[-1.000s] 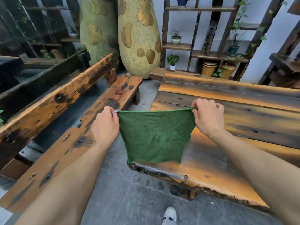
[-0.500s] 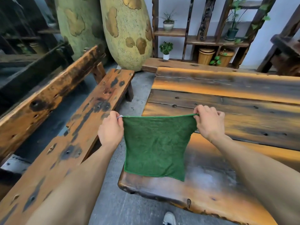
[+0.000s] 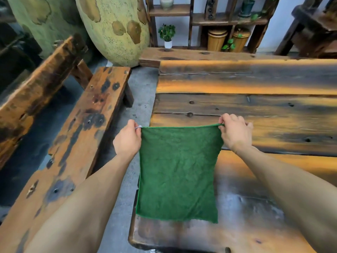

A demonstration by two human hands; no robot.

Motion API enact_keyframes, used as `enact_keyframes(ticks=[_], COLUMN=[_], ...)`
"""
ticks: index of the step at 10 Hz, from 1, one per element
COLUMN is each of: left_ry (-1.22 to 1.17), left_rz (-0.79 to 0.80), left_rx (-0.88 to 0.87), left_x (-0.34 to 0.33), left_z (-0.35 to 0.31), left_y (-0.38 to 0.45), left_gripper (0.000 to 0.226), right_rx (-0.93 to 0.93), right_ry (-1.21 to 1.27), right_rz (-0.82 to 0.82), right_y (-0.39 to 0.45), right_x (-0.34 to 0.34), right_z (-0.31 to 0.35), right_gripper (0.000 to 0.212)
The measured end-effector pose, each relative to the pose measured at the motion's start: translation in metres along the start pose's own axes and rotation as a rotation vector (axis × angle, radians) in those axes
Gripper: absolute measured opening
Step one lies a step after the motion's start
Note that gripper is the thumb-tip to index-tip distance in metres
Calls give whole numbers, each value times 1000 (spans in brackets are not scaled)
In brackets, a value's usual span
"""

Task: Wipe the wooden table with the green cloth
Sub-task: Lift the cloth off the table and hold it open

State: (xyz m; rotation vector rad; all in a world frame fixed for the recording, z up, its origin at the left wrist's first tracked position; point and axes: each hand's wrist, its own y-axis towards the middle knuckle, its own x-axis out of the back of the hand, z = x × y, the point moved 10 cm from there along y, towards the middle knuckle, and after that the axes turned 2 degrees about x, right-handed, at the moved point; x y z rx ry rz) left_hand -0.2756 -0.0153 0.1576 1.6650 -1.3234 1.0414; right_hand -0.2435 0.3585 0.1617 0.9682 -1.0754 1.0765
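Green terry fills the middle of the view: the green cloth is stretched flat between two bare hands, each pinching one of its top corners. The left hand has thumb and fingers closed on the cloth's left corner, where a small pale tag pokes out of the pinch; the right hand is closed on the right corner with its knuckles turned upward. The top hem runs taut and nearly level between them, and the rest of the cloth spreads down toward the camera as a creased square. It lies over the near left corner of the wooden table, its left edge about level with the table's left edge and its bottom hem just short of the near edge; whether the fabric rests on the wood or hangs just above it cannot be told. The table top is made of dark, worn planks with orange streaks and a few knot holes, and it extends right and away from the cloth. Left of the table, across a strip of grey floor, stands a wooden bench with black scorch marks. Beyond the table's far left corner rises a large speckled yellow vase, and behind the table's far edge a wooden shelf holds a small potted plant and two wooden jars.
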Motion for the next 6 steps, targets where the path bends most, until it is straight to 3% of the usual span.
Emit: enact_keyframes(ticks=[3,6], left_ry=[65,41], left_rz=[221,320], left_rx=[-76,-41], left_x=[-104,-148], left_z=[3,17], left_y=[58,75], left_gripper=[21,21], right_rx=[-151,-205], right_ry=[-47,-28], right_rz=[67,110], right_y=[32,49], right_x=[-79,-119], right_z=[-31,-36], right_gripper=[8,16])
